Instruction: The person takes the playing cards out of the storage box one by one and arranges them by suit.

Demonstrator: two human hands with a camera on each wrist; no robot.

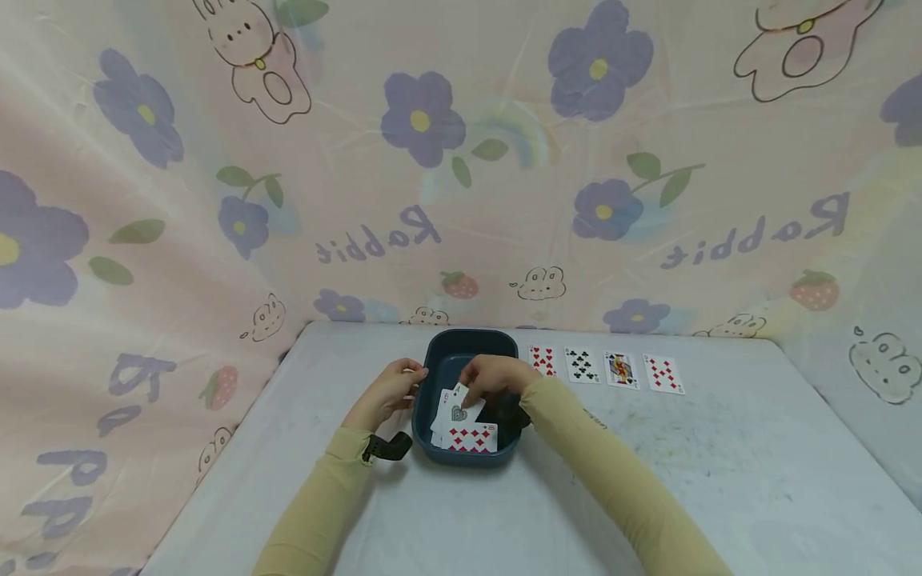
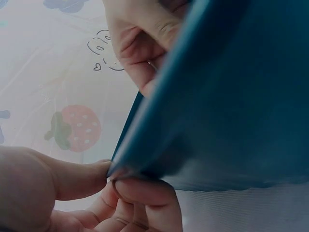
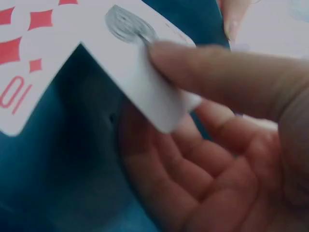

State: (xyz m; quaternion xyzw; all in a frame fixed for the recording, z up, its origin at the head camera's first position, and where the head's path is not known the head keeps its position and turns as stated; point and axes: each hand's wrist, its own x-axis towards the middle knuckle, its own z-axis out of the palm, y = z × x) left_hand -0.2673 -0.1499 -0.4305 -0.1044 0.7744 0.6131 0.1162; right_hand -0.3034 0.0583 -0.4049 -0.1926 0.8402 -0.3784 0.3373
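Observation:
A dark blue rectangular bin [image 1: 467, 458] stands on the white table. My left hand [image 1: 385, 394] is at its left side; in the left wrist view, thumb and index finger pinch the rim [image 2: 133, 140]. Reaching into the bin from the right, my right hand [image 1: 499, 374] pinches an ace [image 3: 140, 63] with an ornate grey pip between thumb and fingers. A ten of diamonds [image 1: 471, 438] lies in the bin's near part, touching or overlapped by the ace. Another white card marked 6 [image 1: 444, 398] shows partly beneath the ace. The right fingertips are partly hidden in the head view.
Right of the bin lies a face-up row: a hearts card [image 1: 544, 362], a clubs card [image 1: 582, 366], a face card [image 1: 621, 370] and a diamonds card [image 1: 663, 374]. A patterned curtain [image 1: 504, 240] rises behind the table [image 1: 720, 464]. A black wrist device [image 1: 389, 446] sits on the left wrist.

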